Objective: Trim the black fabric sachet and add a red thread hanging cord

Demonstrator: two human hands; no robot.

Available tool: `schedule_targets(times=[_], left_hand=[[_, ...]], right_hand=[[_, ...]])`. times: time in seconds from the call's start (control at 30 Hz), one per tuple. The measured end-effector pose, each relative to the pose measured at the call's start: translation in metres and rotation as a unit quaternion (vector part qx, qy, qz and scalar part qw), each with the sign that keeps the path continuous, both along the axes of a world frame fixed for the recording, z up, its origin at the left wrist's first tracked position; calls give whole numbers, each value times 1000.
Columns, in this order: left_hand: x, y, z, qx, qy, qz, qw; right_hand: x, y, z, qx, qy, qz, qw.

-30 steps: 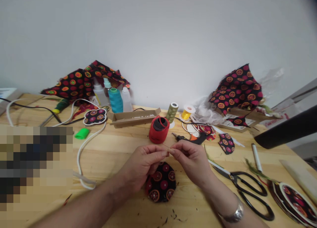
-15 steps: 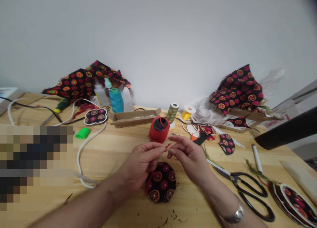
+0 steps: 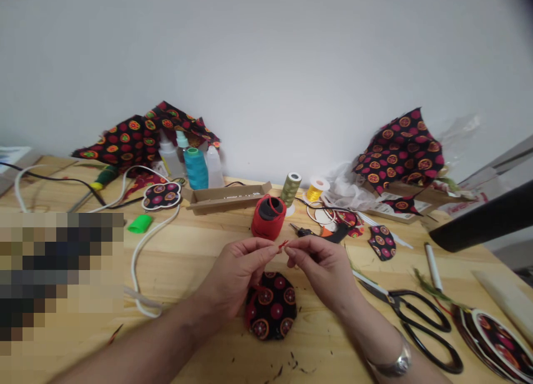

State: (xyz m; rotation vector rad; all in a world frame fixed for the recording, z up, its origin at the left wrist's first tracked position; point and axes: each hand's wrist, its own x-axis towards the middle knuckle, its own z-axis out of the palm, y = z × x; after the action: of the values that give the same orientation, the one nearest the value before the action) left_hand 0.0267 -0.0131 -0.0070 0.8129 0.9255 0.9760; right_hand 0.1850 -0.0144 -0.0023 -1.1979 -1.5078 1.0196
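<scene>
Thumb and forefinger of my left hand (image 3: 245, 267) pinch a short piece of red thread (image 3: 283, 244), whose frayed ends stick up between my hands. From the other side, my right hand (image 3: 318, 264) is closed with its fingertips at the same thread. Below them on the table lies a round fabric-covered piece (image 3: 272, 312), black with orange and magenta circles; part of its left edge is behind my left hand. A red thread spool (image 3: 267, 220) stands just beyond my fingertips.
Large black-handled scissors (image 3: 420, 312) lie to the right of my right hand. A glue gun (image 3: 328, 232) rests behind it. Green (image 3: 290, 189) and yellow (image 3: 315, 190) thread spools stand near the wall. A white cable (image 3: 135, 256) loops at left. Patterned discs (image 3: 497, 339) are stacked at lower right.
My right fingertips have lowered and closed in on the red thread; half a second ago the forefinger was raised apart. My left hand has stayed nearly in place.
</scene>
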Motion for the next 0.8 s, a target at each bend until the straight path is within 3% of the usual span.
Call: schedule_targets(times=[0.8], left_hand=[[0, 0, -2, 2, -19, -8, 1000]], right_hand=[[-3, -2, 2, 37, -14, -5, 999]])
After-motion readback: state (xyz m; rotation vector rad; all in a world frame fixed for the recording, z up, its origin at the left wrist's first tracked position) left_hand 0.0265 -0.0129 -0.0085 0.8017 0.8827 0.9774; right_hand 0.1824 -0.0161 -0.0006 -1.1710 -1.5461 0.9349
